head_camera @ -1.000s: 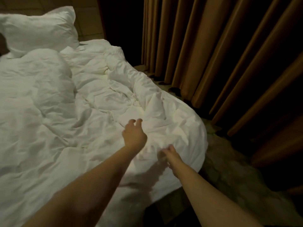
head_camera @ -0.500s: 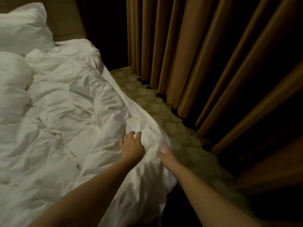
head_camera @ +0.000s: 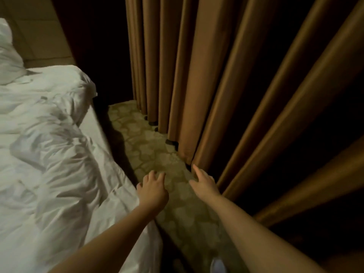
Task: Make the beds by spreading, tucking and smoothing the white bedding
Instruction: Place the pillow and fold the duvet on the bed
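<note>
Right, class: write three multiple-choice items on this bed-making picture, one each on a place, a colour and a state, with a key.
1. The patterned beige carpet lies: A. between the crumpled white duvet and the pleated fabric curtains; B. on the duvet; C. over a pillow.
2. The curtains are: A. white; B. blue; C. brown.
3. The left hand and right hand are: A. gripping the duvet; B. open, holding nothing; C. holding a pillow.
Key: A, carpet fills the gap between them; C, every fold is brown; B, neither hand holds anything.
</note>
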Action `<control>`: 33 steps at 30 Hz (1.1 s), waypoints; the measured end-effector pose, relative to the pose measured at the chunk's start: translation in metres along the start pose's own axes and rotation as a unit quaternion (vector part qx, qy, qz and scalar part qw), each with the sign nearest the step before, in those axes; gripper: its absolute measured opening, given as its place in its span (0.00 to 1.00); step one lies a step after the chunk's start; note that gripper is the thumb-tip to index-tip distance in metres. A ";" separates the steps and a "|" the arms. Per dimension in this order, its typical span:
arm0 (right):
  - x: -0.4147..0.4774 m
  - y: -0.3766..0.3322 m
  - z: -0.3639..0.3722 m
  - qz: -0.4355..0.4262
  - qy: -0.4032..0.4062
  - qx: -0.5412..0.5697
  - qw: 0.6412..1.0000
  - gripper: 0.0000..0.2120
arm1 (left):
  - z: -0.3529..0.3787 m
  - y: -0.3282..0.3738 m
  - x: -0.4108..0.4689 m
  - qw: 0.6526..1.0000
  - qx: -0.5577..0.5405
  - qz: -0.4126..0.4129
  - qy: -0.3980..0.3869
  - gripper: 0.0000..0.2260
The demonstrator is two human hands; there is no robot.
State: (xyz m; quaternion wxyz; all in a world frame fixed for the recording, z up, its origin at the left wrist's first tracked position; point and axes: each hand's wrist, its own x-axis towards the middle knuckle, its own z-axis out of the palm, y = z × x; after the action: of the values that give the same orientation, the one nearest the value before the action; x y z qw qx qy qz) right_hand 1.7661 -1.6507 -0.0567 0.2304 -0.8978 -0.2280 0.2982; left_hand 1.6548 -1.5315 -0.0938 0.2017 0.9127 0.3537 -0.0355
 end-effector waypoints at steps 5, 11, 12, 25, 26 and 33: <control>0.104 0.002 -0.040 -0.042 -0.032 -0.070 0.996 0.27 | 0.005 0.012 0.069 0.994 -0.014 -0.102 0.030 0.26; 0.200 -0.015 -0.069 -0.104 -0.128 -0.136 0.977 0.27 | 0.008 0.035 0.102 0.976 -0.036 -0.215 0.002 0.26; 0.212 -0.023 -0.071 -0.123 -0.145 -0.144 0.971 0.27 | 0.006 0.037 0.106 0.971 -0.032 -0.236 0.005 0.26; 0.369 -0.191 -0.060 -0.288 -0.200 -0.207 0.913 0.29 | -0.047 -0.027 0.267 0.923 -0.055 -0.382 0.001 0.22; 0.395 -0.204 -0.064 -0.276 -0.187 -0.205 0.920 0.28 | -0.051 -0.034 0.295 0.930 -0.069 -0.361 -0.017 0.23; 0.542 -0.306 -0.103 -0.212 -0.100 -0.195 0.952 0.27 | -0.143 -0.092 0.474 0.950 -0.052 -0.309 0.020 0.25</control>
State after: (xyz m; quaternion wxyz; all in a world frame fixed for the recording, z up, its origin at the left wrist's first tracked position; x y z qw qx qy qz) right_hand 2.1378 -1.1417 -0.0482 0.0846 -0.8216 -0.4891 0.2803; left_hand 1.9372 -1.1148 -0.0927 0.2208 0.7477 0.6235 -0.0590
